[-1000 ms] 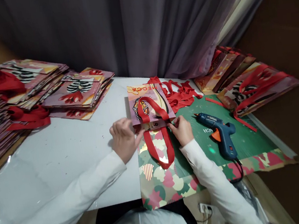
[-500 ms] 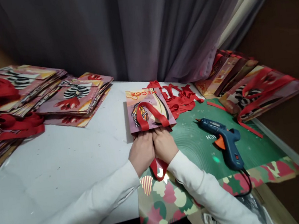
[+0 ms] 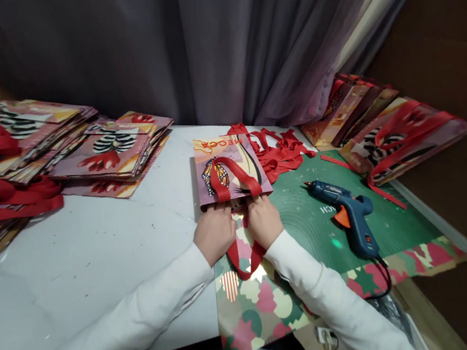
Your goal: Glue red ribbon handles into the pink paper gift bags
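Observation:
A small pink gift bag point(image 3: 228, 170) with a butterfly print lies flat on the table, one red ribbon handle across its face. My left hand point(image 3: 214, 234) and my right hand point(image 3: 264, 221) press side by side on its near edge with fingers curled. A second red ribbon handle point(image 3: 244, 254) loops out from under my hands toward me. Whether the fingers pinch the bag's edge or the ribbon ends is hidden.
A blue glue gun point(image 3: 348, 216) lies on the green cutting mat point(image 3: 389, 217) to the right. Loose red ribbons point(image 3: 281, 148) sit behind the bag. Stacks of flat printed bags point(image 3: 105, 151) fill the left, more bags point(image 3: 387, 132) lie at the right. Patterned paper point(image 3: 254, 304) covers the near edge.
My hands came together from the bag's two corners to its near edge, then spread slightly apart. The view shifted a little.

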Motion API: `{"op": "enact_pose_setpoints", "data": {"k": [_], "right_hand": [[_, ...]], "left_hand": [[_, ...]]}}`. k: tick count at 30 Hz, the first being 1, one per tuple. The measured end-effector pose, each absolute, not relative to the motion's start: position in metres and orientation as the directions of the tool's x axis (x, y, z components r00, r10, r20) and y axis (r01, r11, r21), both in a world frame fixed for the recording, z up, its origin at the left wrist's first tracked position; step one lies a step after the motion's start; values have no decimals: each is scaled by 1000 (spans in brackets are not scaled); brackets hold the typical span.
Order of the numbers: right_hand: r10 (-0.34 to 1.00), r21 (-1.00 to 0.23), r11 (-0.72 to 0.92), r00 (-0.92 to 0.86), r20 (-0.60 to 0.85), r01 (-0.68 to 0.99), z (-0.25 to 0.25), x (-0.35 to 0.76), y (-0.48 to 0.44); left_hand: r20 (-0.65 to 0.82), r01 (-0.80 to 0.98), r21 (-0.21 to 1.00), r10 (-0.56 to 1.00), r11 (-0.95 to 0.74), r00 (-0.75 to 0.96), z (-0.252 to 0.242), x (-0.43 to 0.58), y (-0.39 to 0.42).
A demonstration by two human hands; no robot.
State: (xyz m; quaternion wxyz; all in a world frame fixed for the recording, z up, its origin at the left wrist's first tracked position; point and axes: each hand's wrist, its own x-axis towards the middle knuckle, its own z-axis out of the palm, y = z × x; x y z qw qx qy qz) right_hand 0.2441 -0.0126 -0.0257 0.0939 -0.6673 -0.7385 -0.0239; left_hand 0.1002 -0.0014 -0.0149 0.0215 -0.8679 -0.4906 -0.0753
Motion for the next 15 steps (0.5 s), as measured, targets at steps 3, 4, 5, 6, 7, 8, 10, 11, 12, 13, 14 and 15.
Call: {"op": "enact_pose_setpoints", "data": {"k": [3,4,5,6,7,8,10,11,12,13,14,15], "right_hand": [[984,-91,56,-40,173,994,-23,254,-13],[987,-91,45,-30,159,995,-22,257,-13],[990,-90,37,-25,138,995,-20,259,-13],[993,-86,32,-22,113,996,-18,261,-13],[996,-79,26,-19,87,997,-17,263,-13],[998,-72,22,-17,65,997,-15,265,-13],[999,-59,33,-30,42,998,-12,268,-12],[998,-55,46,-44,37,997,-11,269,-12],[998,-51,63,-62,30,997,-10,271,-11],[996,-48,85,-84,21,995,-10,274,-11],[994,-46,111,-110,12,993,-9,276,-11],[990,-45,139,-139,3,989,-8,279,-10]], "left_hand": [[138,854,35,849,-519,510,-15,98,-1],[127,855,35,850,-518,510,-15,97,-1],[115,855,35,852,-518,511,-15,96,0],[106,855,36,853,-518,512,-15,94,1],[98,854,39,852,-519,514,-15,92,2],[93,852,41,851,-522,517,-16,90,2],[87,847,45,847,-530,525,-17,86,3],[84,845,43,845,-533,528,-17,85,3],[80,843,39,843,-536,532,-18,83,3],[74,838,33,838,-544,541,-18,82,3],[68,830,27,830,-557,554,-19,80,3],[63,818,22,818,-574,572,-19,79,3]]}}
